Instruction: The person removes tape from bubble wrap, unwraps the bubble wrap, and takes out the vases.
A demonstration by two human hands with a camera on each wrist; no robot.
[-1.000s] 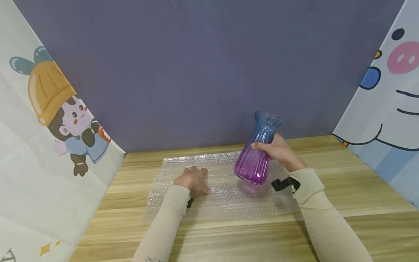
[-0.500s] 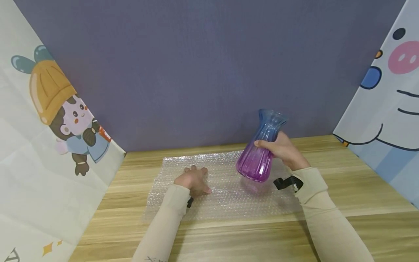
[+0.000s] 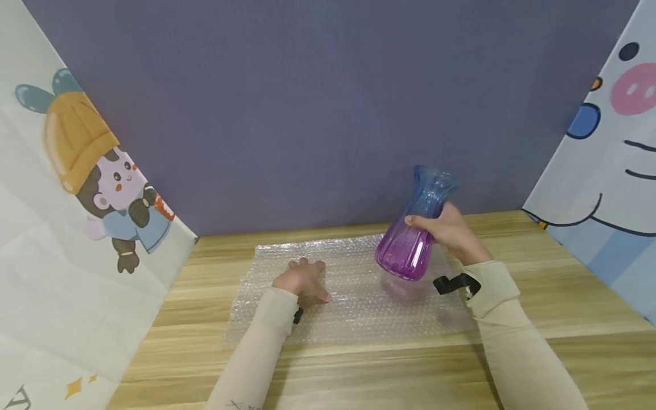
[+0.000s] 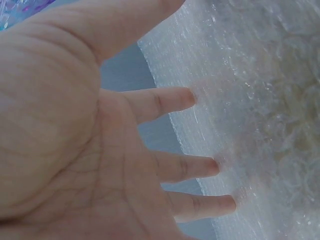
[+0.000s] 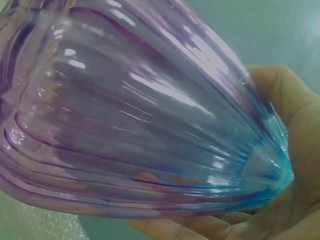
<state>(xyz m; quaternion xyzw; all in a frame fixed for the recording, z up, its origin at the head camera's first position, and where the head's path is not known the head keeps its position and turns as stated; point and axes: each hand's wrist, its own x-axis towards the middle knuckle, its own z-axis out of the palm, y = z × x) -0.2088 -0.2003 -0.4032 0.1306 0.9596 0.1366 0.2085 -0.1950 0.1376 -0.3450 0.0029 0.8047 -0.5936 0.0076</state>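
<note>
A ribbed glass vase (image 3: 407,245), blue at its flared top and purple at the base, is held tilted above the table by my right hand (image 3: 451,230). The thumb lies across its near side; in the right wrist view the fingers show through the glass vase (image 5: 130,115). My left hand (image 3: 303,283) rests on a sheet of bubble wrap (image 3: 348,313), fingers spread. From the left wrist, straight fingertips of the left hand (image 4: 115,145) touch the bubble wrap (image 4: 260,115). A corner of the vase (image 4: 22,10) shows there too.
The bubble wrap lies flat on a wood-grain table (image 3: 359,376). A dark blue-grey panel (image 3: 318,114) stands along the back edge. Printed cartoon sheets flank the table, one on the left (image 3: 51,285) and one on the right (image 3: 574,188).
My right hand has carried the vase slightly to the right and up, and its top leans farther right. The left hand and bubble wrap have stayed in place.
</note>
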